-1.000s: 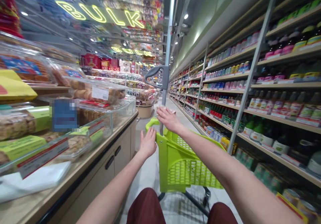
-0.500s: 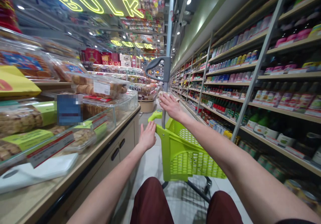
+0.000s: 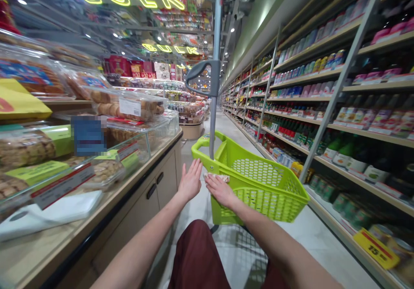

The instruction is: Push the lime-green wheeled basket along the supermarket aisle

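A lime-green shopping basket cart (image 3: 258, 202) with perforated sides stands in front of my knees. My right hand (image 3: 221, 190) holds a pale, crumpled cloth (image 3: 224, 178) under its fingers, pressed against the cart's near side just below the rim. My left hand (image 3: 191, 181) has its fingers stretched out by the cart's left corner, and nothing shows in it; whether its fingertips touch the plastic I cannot tell. From the cart's left end rises a grey metal pole (image 3: 212, 125) with a dark grey loop handle (image 3: 213, 80).
On the left runs a counter (image 3: 136, 198) with clear boxes of baked goods (image 3: 129, 103), price labels and a white cutting board (image 3: 51, 213). Shelves (image 3: 323, 101) of bottles and cans line the right side. A tiled aisle (image 3: 226, 120) leads away between them.
My right hand has come down with the cloth, from beside the pole above the rim to the cart's near side. My left hand stays at the corner. The view has shifted slightly.
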### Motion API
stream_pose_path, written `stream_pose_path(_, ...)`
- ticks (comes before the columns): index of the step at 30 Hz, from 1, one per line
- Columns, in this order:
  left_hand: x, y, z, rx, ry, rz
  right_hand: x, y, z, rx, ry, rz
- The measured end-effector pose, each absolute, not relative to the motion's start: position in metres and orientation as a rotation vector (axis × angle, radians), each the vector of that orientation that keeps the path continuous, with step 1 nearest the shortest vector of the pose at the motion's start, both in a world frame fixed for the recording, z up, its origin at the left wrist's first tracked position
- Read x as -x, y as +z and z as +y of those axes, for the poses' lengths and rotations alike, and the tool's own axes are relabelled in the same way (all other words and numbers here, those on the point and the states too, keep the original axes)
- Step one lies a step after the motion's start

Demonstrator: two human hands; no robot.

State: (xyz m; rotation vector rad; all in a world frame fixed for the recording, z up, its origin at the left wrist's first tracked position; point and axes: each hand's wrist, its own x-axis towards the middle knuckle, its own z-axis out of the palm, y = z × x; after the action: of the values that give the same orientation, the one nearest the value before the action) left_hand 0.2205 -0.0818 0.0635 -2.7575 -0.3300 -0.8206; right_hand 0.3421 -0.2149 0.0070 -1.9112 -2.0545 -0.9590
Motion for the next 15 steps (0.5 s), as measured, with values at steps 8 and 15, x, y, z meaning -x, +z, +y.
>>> stream_pose_path(8,-0.212,0.023,-0.087,2.824,-0.712,-0.389,-0.338,0.009,-0.229,1.924,-0.826,-2.034)
stream_pose_path(15,-0.217,0.031,-0.100,2.821,-0.774,-0.453,-0.350,0.039,-0.230,1.907,-0.946,-1.842)
